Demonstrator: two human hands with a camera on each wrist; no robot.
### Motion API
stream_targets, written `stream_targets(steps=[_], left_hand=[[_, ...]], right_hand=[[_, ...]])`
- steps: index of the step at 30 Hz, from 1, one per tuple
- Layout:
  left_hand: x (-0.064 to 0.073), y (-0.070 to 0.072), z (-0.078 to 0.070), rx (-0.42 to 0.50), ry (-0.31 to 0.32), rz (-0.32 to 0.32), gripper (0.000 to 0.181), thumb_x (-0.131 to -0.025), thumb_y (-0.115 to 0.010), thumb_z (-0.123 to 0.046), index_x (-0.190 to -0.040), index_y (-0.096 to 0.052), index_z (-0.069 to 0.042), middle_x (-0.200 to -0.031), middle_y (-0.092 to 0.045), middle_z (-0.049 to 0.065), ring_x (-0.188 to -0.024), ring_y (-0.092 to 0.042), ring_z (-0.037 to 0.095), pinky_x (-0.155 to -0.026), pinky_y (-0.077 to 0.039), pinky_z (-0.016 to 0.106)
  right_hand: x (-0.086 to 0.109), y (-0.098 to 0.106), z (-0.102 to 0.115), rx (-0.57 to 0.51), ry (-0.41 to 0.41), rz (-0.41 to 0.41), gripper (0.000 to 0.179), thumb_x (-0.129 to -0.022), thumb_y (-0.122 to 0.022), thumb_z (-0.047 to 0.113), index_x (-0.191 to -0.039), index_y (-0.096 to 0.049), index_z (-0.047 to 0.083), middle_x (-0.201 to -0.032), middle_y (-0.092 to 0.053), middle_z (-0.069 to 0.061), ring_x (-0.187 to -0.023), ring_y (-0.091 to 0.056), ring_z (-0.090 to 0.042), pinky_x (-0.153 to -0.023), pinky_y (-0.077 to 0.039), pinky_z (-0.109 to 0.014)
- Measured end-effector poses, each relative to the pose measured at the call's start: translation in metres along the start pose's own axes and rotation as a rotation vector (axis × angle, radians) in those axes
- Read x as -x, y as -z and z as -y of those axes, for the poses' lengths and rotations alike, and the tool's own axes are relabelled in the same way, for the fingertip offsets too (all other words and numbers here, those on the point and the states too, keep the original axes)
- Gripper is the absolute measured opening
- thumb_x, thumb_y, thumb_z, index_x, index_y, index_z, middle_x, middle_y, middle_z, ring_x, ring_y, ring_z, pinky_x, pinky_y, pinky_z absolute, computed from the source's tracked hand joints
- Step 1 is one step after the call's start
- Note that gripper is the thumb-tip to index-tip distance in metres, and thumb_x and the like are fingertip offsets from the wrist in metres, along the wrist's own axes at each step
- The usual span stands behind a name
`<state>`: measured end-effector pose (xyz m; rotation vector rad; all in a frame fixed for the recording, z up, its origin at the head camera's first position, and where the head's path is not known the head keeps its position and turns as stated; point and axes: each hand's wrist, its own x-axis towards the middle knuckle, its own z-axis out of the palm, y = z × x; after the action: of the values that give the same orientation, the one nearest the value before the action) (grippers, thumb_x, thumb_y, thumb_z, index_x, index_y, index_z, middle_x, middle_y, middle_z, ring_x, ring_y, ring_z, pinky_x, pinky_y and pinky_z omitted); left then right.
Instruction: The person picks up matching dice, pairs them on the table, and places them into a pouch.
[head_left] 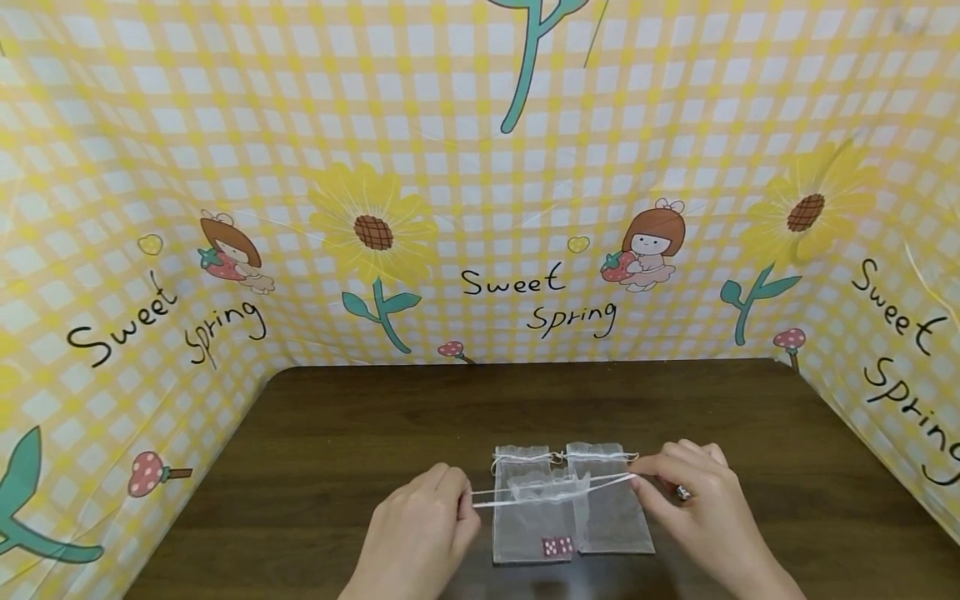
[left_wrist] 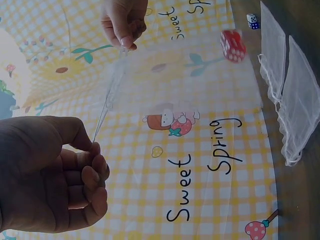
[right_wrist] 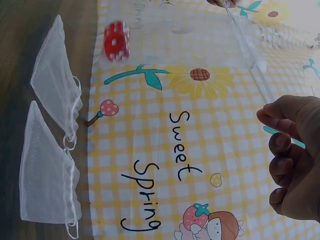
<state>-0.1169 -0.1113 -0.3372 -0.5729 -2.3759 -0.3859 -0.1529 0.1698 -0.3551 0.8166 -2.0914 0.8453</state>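
A sheer white drawstring bag [left_wrist: 185, 75] hangs between my two hands, its mouth gathered. In its lower end sits a red die or dice [left_wrist: 233, 46] with white dots; blur hides how many. My left hand [head_left: 423, 529] pinches the white cord [head_left: 495, 502] at one side of the mouth. At the other side, my right hand [head_left: 705, 500] pinches the cord between thumb and forefinger. The cord is stretched taut between them. Below and behind, two more sheer drawstring bags, a left one [right_wrist: 47, 175] and a right one [right_wrist: 52, 75], lie flat on the table.
A dark wooden table [head_left: 360, 417] carries the bags. In the left wrist view, a blue-and-white die or dice [left_wrist: 253, 21] rests by the flat bags. Yellow checked cloth [head_left: 480, 183] with flowers and lettering walls the back and both sides.
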Motion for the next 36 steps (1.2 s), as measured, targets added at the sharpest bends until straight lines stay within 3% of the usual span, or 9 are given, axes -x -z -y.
stream_targets(steps=[2,4,6,14,36], left_hand=[[0.000,0.000,0.001,-0.001,0.001,-0.011,0.027,-0.061,-0.064,-0.002,-0.062,-0.042,-0.018,-0.062,-0.031,-0.013,-0.051,-0.031,0.001,-0.044,-0.030,0.018],[0.000,0.001,0.002,-0.002,0.002,-0.018,0.028,-0.061,-0.064,-0.002,-0.062,-0.042,-0.018,-0.062,-0.031,-0.013,-0.052,-0.031,0.001,-0.044,-0.030,0.018],[0.001,0.002,0.002,-0.001,0.006,-0.014,0.028,-0.061,-0.064,-0.002,-0.062,-0.041,-0.018,-0.062,-0.030,-0.013,-0.052,-0.031,0.000,-0.045,-0.029,0.018],[0.000,0.007,0.003,0.013,0.048,0.020,0.026,-0.064,-0.064,-0.002,-0.063,-0.043,-0.018,-0.063,-0.032,-0.013,-0.051,-0.031,0.000,-0.045,-0.030,0.018],[-0.001,0.011,0.007,-0.008,0.047,-0.058,0.025,-0.058,-0.060,-0.004,-0.060,-0.042,-0.020,-0.060,-0.031,-0.015,-0.049,-0.027,-0.001,-0.043,-0.027,0.017]], right_hand=[[0.000,0.002,0.001,0.003,-0.017,0.011,0.003,-0.079,-0.070,0.020,-0.078,-0.068,0.020,-0.062,-0.043,0.021,-0.058,-0.036,0.002,-0.064,-0.023,-0.022],[0.000,0.003,0.001,0.006,-0.028,0.015,0.012,-0.073,-0.072,0.010,-0.078,-0.067,0.020,-0.062,-0.042,0.021,-0.059,-0.036,0.002,-0.064,-0.023,-0.022],[0.000,0.003,0.001,0.007,-0.015,-0.005,0.004,-0.078,-0.071,0.017,-0.078,-0.067,0.019,-0.061,-0.041,0.020,-0.058,-0.036,0.001,-0.064,-0.022,-0.022],[0.000,0.004,0.000,0.012,-0.036,-0.017,0.019,-0.068,-0.072,0.002,-0.077,-0.068,0.018,-0.060,-0.041,0.020,-0.058,-0.035,0.004,-0.064,-0.023,-0.022],[0.002,0.012,-0.001,0.041,-0.113,-0.066,0.023,-0.065,-0.073,-0.005,-0.075,-0.068,0.015,-0.060,-0.037,0.018,-0.055,-0.033,0.001,-0.064,-0.022,-0.022]])
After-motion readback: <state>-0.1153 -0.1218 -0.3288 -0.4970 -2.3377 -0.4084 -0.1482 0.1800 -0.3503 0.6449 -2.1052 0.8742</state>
